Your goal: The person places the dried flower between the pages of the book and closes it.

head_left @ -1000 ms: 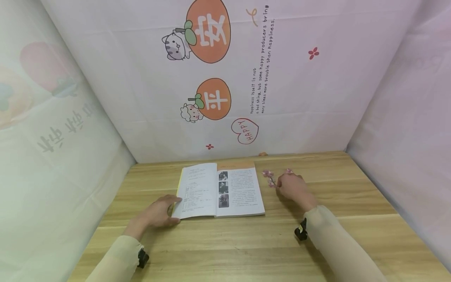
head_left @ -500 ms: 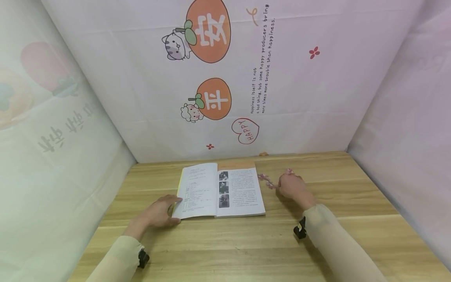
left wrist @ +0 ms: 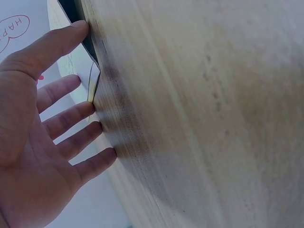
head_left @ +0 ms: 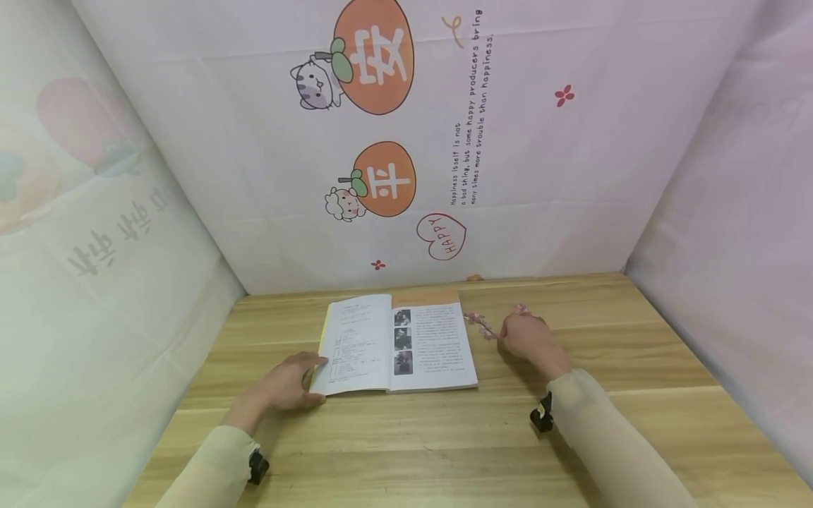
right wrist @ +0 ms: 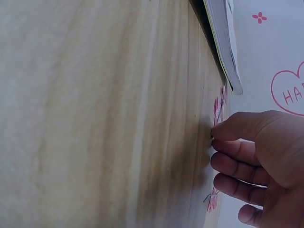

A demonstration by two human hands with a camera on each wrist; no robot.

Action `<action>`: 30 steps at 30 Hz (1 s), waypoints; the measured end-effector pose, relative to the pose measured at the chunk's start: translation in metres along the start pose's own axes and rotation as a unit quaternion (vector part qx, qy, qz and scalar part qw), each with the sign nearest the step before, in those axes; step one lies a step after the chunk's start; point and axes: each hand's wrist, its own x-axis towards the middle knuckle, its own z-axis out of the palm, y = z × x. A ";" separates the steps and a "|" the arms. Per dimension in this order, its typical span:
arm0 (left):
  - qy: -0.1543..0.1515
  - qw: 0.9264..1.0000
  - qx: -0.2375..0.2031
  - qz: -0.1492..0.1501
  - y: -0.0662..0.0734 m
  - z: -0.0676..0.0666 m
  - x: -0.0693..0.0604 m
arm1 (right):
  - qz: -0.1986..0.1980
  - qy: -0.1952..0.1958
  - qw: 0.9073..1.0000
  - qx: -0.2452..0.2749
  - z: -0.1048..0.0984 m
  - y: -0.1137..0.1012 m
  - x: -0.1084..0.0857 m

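Note:
An open book point(head_left: 433, 346) lies on the wooden table, white pages up, with three small photos on its right page. The left hand point(head_left: 287, 382) rests at the book's lower left edge, its fingers spread; the left wrist view shows the hand point(left wrist: 52, 114) with thumb and fingers extended at the page edge. To the right of the book, the right hand point(head_left: 530, 340) pinches a thin sprig of pink flowers point(head_left: 480, 325), whose left tip is at the book's right edge. In the right wrist view, blossoms point(right wrist: 218, 105) show beyond the thumb of the curled hand point(right wrist: 256, 156).
The wooden table point(head_left: 419, 451) is bordered by white cloth walls at the back and both sides. The back cloth point(head_left: 540, 176) carries printed fruit, animals and lettering. A small dark device is strapped at each wrist.
The blossoms at the sprig's left end have shifted left to the book's right edge. Both hands and the book have stayed about where they were.

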 end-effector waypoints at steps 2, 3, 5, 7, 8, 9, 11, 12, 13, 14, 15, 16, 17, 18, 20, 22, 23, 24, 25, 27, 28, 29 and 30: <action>-0.001 1.000 -0.001 -0.002 0.001 0.000 -0.001 | 0.000 0.000 1.000 0.003 0.000 -0.001 0.000; -0.001 1.000 -0.001 -0.002 0.001 0.000 -0.001 | -0.001 0.001 1.000 0.003 0.000 -0.001 0.000; 0.000 1.000 -0.001 0.001 0.002 0.000 -0.002 | 0.001 0.003 1.000 0.006 -0.001 -0.002 0.000; 0.001 1.000 -0.003 -0.001 0.002 0.001 -0.002 | -0.001 0.008 1.000 0.005 -0.001 -0.003 0.001; 0.003 1.000 -0.003 -0.001 0.002 0.001 -0.002 | -0.003 0.011 1.000 0.003 -0.001 -0.003 0.001; 0.004 1.000 -0.003 0.000 0.002 0.001 -0.002 | -0.002 0.013 1.000 0.003 -0.001 -0.003 0.001; 0.007 1.000 -0.003 0.001 0.001 0.001 -0.002 | -0.002 0.015 1.000 0.000 0.000 -0.003 0.002; 0.007 1.000 -0.004 -0.001 0.001 0.001 -0.001 | -0.002 0.014 1.000 0.000 0.000 -0.003 0.002; 0.008 1.000 -0.004 -0.001 0.001 0.001 -0.001 | -0.002 0.012 1.000 0.001 0.000 -0.003 0.002; 0.009 1.000 -0.003 0.001 0.001 0.001 -0.001 | -0.002 0.009 1.000 0.000 -0.001 -0.004 0.002; 0.009 1.000 -0.003 0.002 0.001 0.001 -0.001 | -0.002 0.006 1.000 0.002 -0.001 -0.004 0.001; 0.007 1.000 -0.003 0.000 0.001 0.001 -0.001 | -0.002 0.003 1.000 0.002 -0.001 -0.003 0.001; 0.007 1.000 -0.003 0.001 0.000 0.002 -0.001 | -0.003 0.000 1.000 0.003 -0.001 -0.003 0.000; 0.007 1.000 -0.003 0.001 0.000 0.002 0.000 | -0.004 -0.002 1.000 0.004 -0.001 -0.003 0.000; 0.006 1.000 -0.001 0.001 0.000 0.002 0.000 | -0.007 -0.004 1.000 0.003 0.000 -0.003 -0.001; 0.006 1.000 0.001 0.003 0.000 0.002 0.000 | -0.011 -0.001 1.000 -0.002 0.001 -0.002 -0.001; 0.007 1.000 0.002 0.005 -0.001 0.002 0.000 | -0.012 0.001 1.000 -0.005 0.001 -0.002 -0.001; 0.007 1.000 0.003 0.006 -0.001 0.002 0.000 | -0.013 0.004 1.000 -0.008 0.001 -0.002 -0.001; 0.008 1.000 0.005 0.006 -0.001 0.002 0.000 | -0.014 0.006 1.000 -0.011 0.000 -0.002 -0.002; 0.009 1.000 0.006 0.007 -0.001 0.002 0.000 | -0.017 0.013 1.000 -0.017 -0.001 -0.002 -0.002; 0.010 1.000 0.006 0.007 -0.002 0.003 0.000 | -0.017 0.015 1.000 -0.020 -0.001 -0.002 -0.002; 0.011 1.000 0.005 0.007 -0.002 0.003 0.000 | -0.017 0.016 0.999 -0.021 -0.001 -0.003 -0.002; 0.012 1.000 0.005 0.007 -0.002 0.003 0.000 | -0.018 0.017 0.999 -0.021 -0.002 -0.003 -0.002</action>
